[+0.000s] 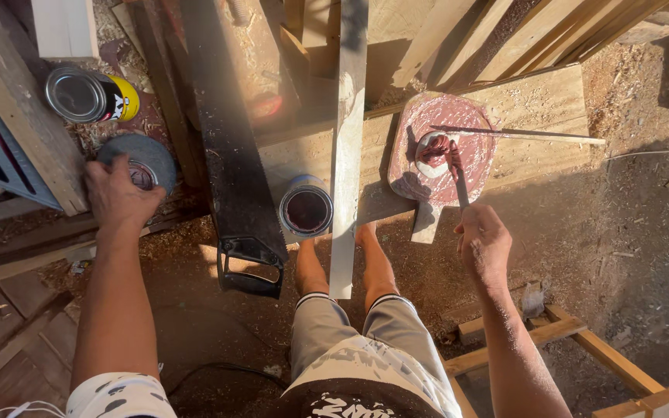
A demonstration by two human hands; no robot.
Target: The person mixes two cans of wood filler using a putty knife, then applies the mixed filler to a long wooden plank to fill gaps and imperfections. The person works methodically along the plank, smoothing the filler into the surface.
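While the left hand (121,197) lies fingers spread on a grey lid (139,159) at the left, palm down and pressing flat on it rather than closing around it, the right hand (483,244) is closed around the handle of a knife (457,174) at the right. The knife's blade reaches up into a lump of reddish-brown putty (433,149) that sits in the middle of a round board (441,147) smeared with the same red. That board rests on a pale plank surface (540,108), and a thin stick (520,134) lies across its top edge. Between the two hands stands an open can (306,207) of dark red liquid, just beside a long pale slat (347,147) that runs up the middle. Left of the can, a dark saw (234,155) lies with its handle toward the person. A tin with a yellow end (90,95) lies on its side above the lid. Sawdust covers the ground around the person's bare feet.
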